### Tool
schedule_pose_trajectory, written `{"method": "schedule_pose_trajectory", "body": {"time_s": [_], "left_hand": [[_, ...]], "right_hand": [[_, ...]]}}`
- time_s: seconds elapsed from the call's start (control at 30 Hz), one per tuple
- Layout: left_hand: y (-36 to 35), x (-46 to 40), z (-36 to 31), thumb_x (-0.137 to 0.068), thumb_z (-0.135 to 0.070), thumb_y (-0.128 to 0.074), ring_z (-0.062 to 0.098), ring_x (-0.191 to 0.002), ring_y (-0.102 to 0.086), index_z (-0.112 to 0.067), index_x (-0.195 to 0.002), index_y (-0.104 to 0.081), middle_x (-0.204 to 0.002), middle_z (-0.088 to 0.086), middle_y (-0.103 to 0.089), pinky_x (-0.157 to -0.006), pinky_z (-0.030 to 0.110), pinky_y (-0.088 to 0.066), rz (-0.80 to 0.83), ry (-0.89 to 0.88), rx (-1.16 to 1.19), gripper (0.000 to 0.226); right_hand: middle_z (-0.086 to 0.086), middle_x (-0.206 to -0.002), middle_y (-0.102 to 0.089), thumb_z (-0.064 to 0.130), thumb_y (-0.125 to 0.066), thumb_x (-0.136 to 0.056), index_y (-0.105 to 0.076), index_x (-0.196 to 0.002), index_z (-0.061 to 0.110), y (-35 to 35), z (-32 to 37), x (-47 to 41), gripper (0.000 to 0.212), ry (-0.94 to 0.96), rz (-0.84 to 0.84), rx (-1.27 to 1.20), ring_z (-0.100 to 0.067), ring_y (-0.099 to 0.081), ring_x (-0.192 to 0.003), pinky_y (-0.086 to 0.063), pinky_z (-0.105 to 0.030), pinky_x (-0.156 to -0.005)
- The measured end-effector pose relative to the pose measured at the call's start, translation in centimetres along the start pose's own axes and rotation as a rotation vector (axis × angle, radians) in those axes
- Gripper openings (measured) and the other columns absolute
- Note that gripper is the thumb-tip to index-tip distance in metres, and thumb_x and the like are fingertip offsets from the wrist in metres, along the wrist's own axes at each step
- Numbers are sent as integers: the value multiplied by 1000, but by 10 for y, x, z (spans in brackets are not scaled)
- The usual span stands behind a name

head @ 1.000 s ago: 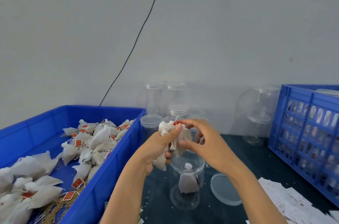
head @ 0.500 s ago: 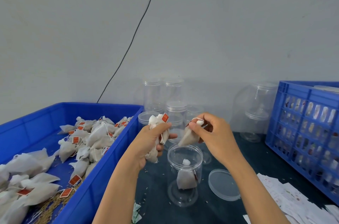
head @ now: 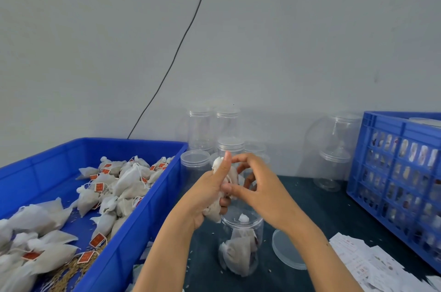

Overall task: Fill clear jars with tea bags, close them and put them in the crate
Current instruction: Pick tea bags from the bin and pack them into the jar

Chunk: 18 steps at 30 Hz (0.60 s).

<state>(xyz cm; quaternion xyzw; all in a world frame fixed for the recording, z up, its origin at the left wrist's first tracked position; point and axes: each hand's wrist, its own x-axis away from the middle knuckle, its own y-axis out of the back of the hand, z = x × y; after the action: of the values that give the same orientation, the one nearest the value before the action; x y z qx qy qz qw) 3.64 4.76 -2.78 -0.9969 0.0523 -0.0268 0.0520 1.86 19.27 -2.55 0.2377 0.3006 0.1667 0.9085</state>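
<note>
Soft, light and limp, these tea bags [head: 216, 210]: thin white pouches that crush under any squeeze, each trailing a string and a small orange tag liable to snag, so best pinched singly by the gathered top knot rather than by the body. Held as a small bunch in the left hand [head: 207, 192], fingers curled round it, thumb raised along the front. Right hand [head: 256, 187] just beside, fingers curled in toward the top of that bunch, probably picking out one bag; whether anything is actually pinched between thumb and fingers cannot be told. Directly beneath both hands, standing upright on the dark surface [head: 307, 198], the open clear jar [head: 241, 244]: light, stiff, smooth-walled plastic, likely to tip or skid if knocked, with a few bags already slumped in the bottom and much room above them. Flat on the surface just to the right of the jar, its clear lid [head: 285, 250], thin and slippery, easiest lifted by the rim. To the left, the blue bin [head: 148, 215] heaped with more bags; at the far right, well apart from the hands, the blue crate [head: 393, 172]. Filling judged barely begun.
</note>
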Motion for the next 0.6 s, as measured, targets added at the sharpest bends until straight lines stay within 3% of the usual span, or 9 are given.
{"method": "schedule_pose_trajectory", "body": {"time_s": [0.07,0.13,0.27,0.33,0.43,0.53,0.6], "left_hand": [[-1,0,1,-51,-87,-56,6,-43,-39,-19,-71,-70,-52,-4,-41,-42,18,-37,31,-13,0,72],[1,-1,1,-54,-88,-49,6,-43,-39,-19,-74,-71,-54,-2,-42,-42,17,-37,50,-20,3,75],[1,0,-1,-48,-89,-41,3,-43,-42,-25,-62,-71,-52,-6,-49,-43,16,-39,47,-17,-68,73],[1,-1,0,-49,-87,-43,4,-43,-44,-19,-73,-67,-52,-4,-52,-44,16,-40,23,-16,-56,77],[1,-4,-1,-69,-78,-44,5,-45,-43,-15,-87,-67,-58,0,-53,-42,16,-39,2,-26,71,70],[3,-7,-2,-91,-63,-42,6,-43,-42,-10,-105,-61,-56,2,-50,-40,18,-38,-124,-22,135,58],[2,-6,-1,-98,-57,-39,6,-41,-42,-10,-101,-59,-52,1,-48,-39,18,-39,-213,-19,123,51]], "right_hand": [[17,-107,-50,50,-65,-80,-49,-111,44,-4,1,0,36,5,0,4,13,-50,-86,-43,-5,-72],[16,-106,-51,47,-67,-81,-51,-104,42,-5,2,0,28,9,-30,-1,14,-50,-87,-41,-3,-72],[10,-95,-63,26,-71,-85,-58,-96,28,-5,-1,-1,17,-44,-89,-65,-2,-61,-79,-49,-11,-67],[4,-90,-66,20,-70,-87,-59,-92,21,-5,-1,-3,12,-78,-112,-112,-11,-65,-76,-54,-19,-67],[-10,-91,-66,13,-67,-88,-60,-91,7,-2,-3,-4,10,-150,-179,-287,-22,-65,-77,-58,-32,-72],[-10,-88,-68,12,-65,-89,-61,-93,3,2,-5,-4,11,-202,-246,-407,-15,-66,-71,-58,-26,-66],[-9,-89,-68,14,-65,-90,-61,-89,7,3,-8,-5,8,-199,-254,-335,-16,-67,-74,-57,-23,-65]]}}
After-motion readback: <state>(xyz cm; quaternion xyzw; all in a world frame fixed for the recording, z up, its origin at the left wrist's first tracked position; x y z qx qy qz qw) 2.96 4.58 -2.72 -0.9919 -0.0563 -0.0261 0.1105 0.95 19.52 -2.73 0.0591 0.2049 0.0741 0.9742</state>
